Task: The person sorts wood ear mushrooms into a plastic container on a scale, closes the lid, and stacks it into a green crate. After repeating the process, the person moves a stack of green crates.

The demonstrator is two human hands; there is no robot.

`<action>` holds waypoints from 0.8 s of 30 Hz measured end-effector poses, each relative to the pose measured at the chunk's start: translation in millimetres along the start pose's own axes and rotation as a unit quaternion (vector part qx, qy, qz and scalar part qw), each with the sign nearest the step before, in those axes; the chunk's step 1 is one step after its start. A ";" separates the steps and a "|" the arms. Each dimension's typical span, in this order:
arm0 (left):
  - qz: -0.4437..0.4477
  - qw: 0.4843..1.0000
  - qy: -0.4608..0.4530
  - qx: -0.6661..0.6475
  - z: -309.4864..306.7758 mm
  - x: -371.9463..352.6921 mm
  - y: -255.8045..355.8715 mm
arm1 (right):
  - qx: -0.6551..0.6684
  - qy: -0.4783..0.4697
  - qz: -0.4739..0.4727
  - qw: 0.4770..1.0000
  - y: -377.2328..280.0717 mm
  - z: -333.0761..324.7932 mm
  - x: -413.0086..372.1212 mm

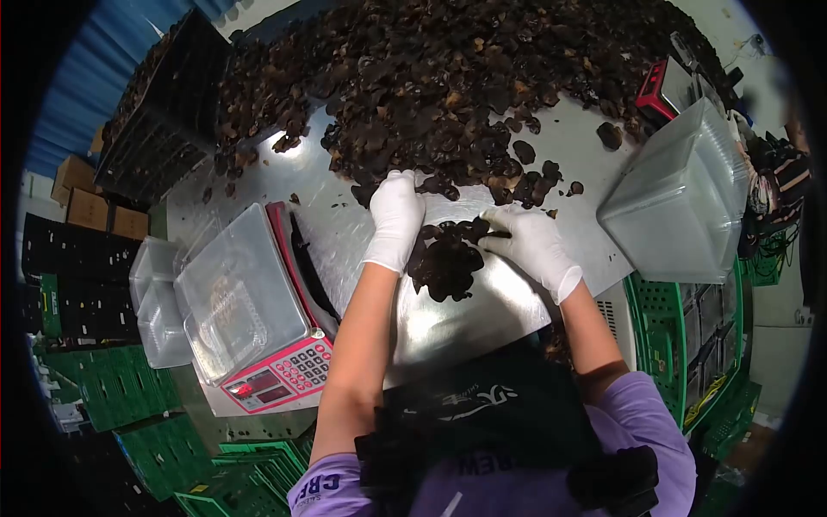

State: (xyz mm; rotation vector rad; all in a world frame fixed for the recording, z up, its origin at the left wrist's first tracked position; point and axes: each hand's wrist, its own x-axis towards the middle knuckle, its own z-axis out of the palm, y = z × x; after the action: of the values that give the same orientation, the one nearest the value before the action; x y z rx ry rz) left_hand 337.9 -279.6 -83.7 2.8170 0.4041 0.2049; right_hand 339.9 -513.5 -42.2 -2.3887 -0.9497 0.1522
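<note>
My left hand (397, 215), in a white glove, rests at the near edge of the large heap of dark, fungus-like pieces (405, 95), its fingers bent down and their tips hidden. To its right my right hand (523, 241), also gloved, has thumb and fingers bent around the edge of a small dark clump (446, 263). That clump lies between my hands on the shiny metal table (482, 314). What exactly the right fingertips pinch is partly hidden.
A red and white scale (280, 375) bearing a clear plastic container (245, 293) stands at left. Stacked clear containers (676, 198) stand at right, near another red scale (659, 90). A black crate (164, 112) leans at upper left. Green crates (659, 336) flank the table.
</note>
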 end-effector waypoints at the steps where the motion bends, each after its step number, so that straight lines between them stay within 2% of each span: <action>1: -0.016 1.000 0.005 -0.013 -3.2 -4.2 -1.6 | -0.015 -0.002 0.049 0.999 -11.9 -10.0 6.2; 2: -0.015 1.000 0.005 -0.012 -6.8 -8.7 -3.8 | -0.030 -0.004 0.099 0.995 -19.2 -14.6 13.2; 5: -0.002 0.993 0.071 -0.090 -19.3 -29.1 -3.1 | -0.047 0.021 0.032 0.998 -13.3 13.6 51.4; 8: -0.004 0.985 0.089 -0.148 -41.3 -52.1 0.8 | -0.091 0.040 -0.024 0.995 -12.5 49.3 90.5; 9: 0.010 0.975 0.071 -0.210 -49.1 -70.1 -3.7 | -0.127 -0.004 -0.028 0.991 -6.3 65.6 108.2; 10: 0.010 0.976 0.070 -0.208 -51.9 -81.5 -3.4 | -0.124 0.035 -0.045 0.991 -7.8 67.3 109.0; 12: 0.011 0.970 0.004 -0.242 -54.1 -98.3 -0.2 | -0.040 0.105 -0.062 0.992 -17.3 55.5 95.7; 14: 0.020 0.974 -0.032 -0.223 -55.6 -115.1 2.2 | 0.089 0.134 -0.053 0.986 -26.6 22.5 62.3; 16: 0.014 0.965 -0.033 -0.259 -55.8 -128.1 -1.2 | 0.167 0.062 -0.011 0.984 -22.2 -23.5 7.5; 17: 0.001 0.964 0.000 -0.266 -62.8 -133.4 -3.3 | 0.116 -0.008 0.036 0.993 -29.2 -61.0 -22.7; 18: -0.014 0.961 0.034 -0.273 -67.1 -138.0 -7.8 | 0.124 -0.076 0.047 0.988 -14.9 -82.0 -52.6; 19: -0.041 0.961 0.031 -0.272 -68.5 -142.1 -15.5 | 0.061 -0.105 0.035 0.992 -4.0 -103.1 -82.9; 20: -0.020 0.961 0.028 -0.274 -63.5 -146.7 -30.5 | -0.002 -0.134 0.022 0.991 1.5 -119.3 -106.5; 22: -0.130 0.956 -0.075 -0.252 -67.1 -147.6 -32.5 | -0.089 -0.165 0.128 0.974 -0.1 -133.1 -127.5; 23: -0.107 0.967 -0.088 -0.213 -65.6 -147.9 -31.4 | -0.074 -0.204 0.180 0.959 4.7 -130.2 -129.5; 24: -0.082 0.976 -0.102 -0.172 -63.9 -147.1 -28.5 | -0.074 -0.204 0.179 0.960 4.3 -119.3 -123.4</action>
State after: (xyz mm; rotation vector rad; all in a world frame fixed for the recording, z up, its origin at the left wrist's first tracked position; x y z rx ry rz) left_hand 179.4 -280.0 -46.2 2.4206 0.4970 -0.0470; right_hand 286.5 -652.4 43.5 -2.7090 -0.7055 0.7614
